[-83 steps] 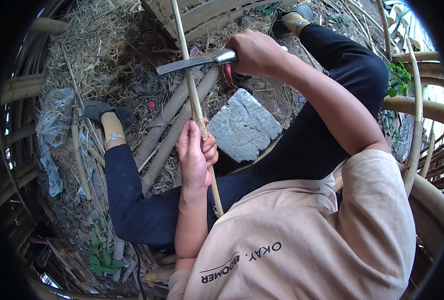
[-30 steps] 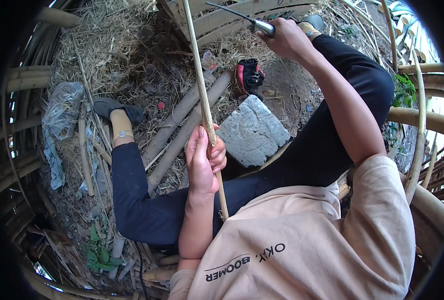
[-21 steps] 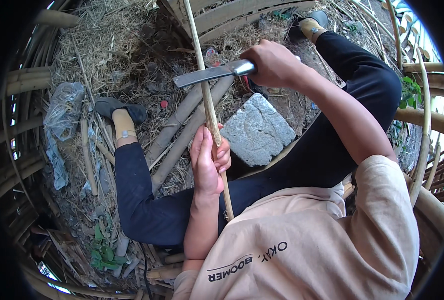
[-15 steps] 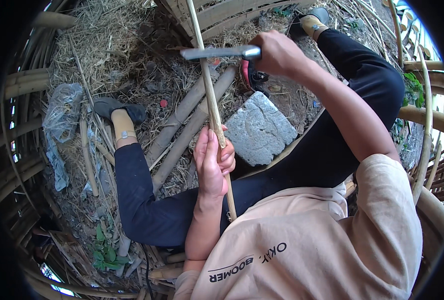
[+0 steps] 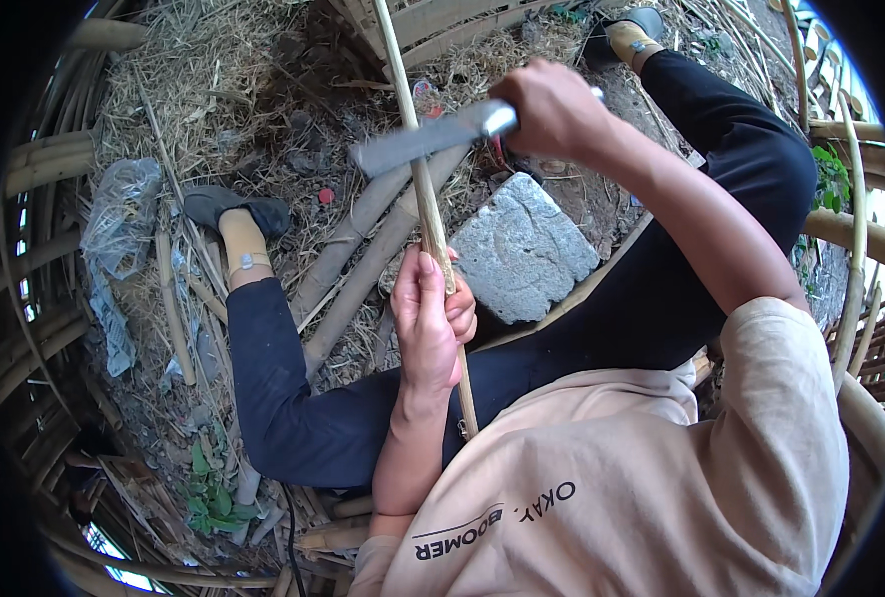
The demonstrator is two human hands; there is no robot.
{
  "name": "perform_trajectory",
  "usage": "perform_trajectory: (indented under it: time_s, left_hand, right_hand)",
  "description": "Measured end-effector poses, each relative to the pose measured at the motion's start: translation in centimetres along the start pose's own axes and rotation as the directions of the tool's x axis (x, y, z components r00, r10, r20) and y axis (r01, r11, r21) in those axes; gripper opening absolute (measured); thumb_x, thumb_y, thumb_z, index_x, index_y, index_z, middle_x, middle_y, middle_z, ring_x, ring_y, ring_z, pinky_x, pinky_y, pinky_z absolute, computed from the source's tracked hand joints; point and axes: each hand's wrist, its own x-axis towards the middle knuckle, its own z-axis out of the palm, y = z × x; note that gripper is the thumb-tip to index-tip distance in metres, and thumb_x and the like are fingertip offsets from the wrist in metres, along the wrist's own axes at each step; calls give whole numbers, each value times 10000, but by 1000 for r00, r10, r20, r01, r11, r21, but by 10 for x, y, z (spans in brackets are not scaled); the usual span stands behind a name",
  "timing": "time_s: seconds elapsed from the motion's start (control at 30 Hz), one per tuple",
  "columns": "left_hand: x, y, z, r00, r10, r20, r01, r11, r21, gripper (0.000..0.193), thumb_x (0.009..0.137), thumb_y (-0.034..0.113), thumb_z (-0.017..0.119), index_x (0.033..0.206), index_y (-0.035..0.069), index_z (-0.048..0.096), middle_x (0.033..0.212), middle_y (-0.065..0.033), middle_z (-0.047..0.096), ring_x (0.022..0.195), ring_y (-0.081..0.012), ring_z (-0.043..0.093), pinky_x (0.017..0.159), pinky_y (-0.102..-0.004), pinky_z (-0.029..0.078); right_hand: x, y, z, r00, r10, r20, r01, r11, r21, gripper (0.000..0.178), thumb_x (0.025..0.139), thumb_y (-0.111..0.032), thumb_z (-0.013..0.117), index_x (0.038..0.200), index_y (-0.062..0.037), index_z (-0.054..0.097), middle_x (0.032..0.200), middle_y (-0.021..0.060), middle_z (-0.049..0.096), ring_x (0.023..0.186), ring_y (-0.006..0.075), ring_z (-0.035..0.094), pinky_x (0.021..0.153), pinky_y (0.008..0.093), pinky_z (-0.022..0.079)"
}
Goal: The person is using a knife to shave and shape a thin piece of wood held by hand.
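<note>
A long, thin bamboo strip (image 5: 425, 189) slants from the top of the view down to my waist. My left hand (image 5: 434, 313) is closed round its lower part, thumb lying along it. In my right hand (image 5: 552, 107) is the handle of a broad-bladed knife (image 5: 433, 137), the fingers wrapped tight about it. The blade lies across the strip well above my left hand and is smeared by motion; whether its edge touches the strip I cannot tell.
A rough grey stone block (image 5: 524, 249) sits on the ground between my legs. Bamboo poles (image 5: 373, 259) lie left of it. Farther left is a clear plastic bag (image 5: 124, 219). Straw (image 5: 194, 99) covers the ground, and a slatted wooden panel (image 5: 452, 35) stands ahead.
My right hand has shifted slightly, and the knife blade has come down along the strip toward my left hand, tilting more. My left hand keeps its hold on the strip.
</note>
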Motion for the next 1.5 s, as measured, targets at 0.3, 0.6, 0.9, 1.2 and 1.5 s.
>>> perform_trajectory:
  time_s: [0.3, 0.6, 0.9, 1.2, 1.5]
  left_hand:
    - [0, -1, 11, 998, 5, 59, -4, 1000, -19, 267, 1110, 290, 366, 1132, 91, 542, 612, 60, 358, 438, 2, 234, 365, -173, 199]
    - [5, 10, -6, 999, 32, 39, -31, 999, -21, 298, 1099, 328, 378, 1162, 84, 536, 644, 56, 352, 451, -3, 250, 381, -167, 219]
    - [1, 1, 9, 999, 42, -19, -41, 997, 69, 231, 1101, 273, 388, 1141, 109, 545, 622, 66, 344, 441, 6, 234, 374, -168, 194]
    - [2, -3, 11, 1000, 5, 27, -6, 999, 35, 267, 1103, 288, 378, 1142, 76, 535, 615, 62, 353, 438, 5, 246, 364, -169, 201]
    - [5, 3, 4, 999, -21, 30, 22, 999, -34, 308, 1113, 338, 334, 1132, 104, 534, 602, 64, 342, 433, -3, 225, 363, -175, 197]
  right_hand:
    - [13, 46, -35, 896, 367, -252, -343, 930, 135, 233, 822, -229, 694, 831, 1, 726, 703, 270, 660, 715, 394, 709, 656, 473, 554]
    - [-8, -4, -43, 996, -4, -92, 20, 983, 180, 310, 893, -329, 737, 944, -24, 751, 725, 153, 699, 673, 257, 710, 659, 416, 568]
    - [-10, 10, -15, 1000, -16, -25, 15, 1000, -22, 189, 740, -180, 715, 869, -43, 733, 766, 192, 700, 753, 371, 705, 713, 469, 573]
    - [16, 55, -26, 958, 141, -251, -125, 989, 80, 329, 911, -330, 712, 932, -4, 749, 732, 198, 697, 660, 320, 701, 653, 442, 555]
    - [-15, -8, -12, 999, -37, 1, 36, 978, 204, 378, 897, -356, 726, 804, 10, 718, 658, 178, 672, 602, 329, 674, 613, 441, 538]
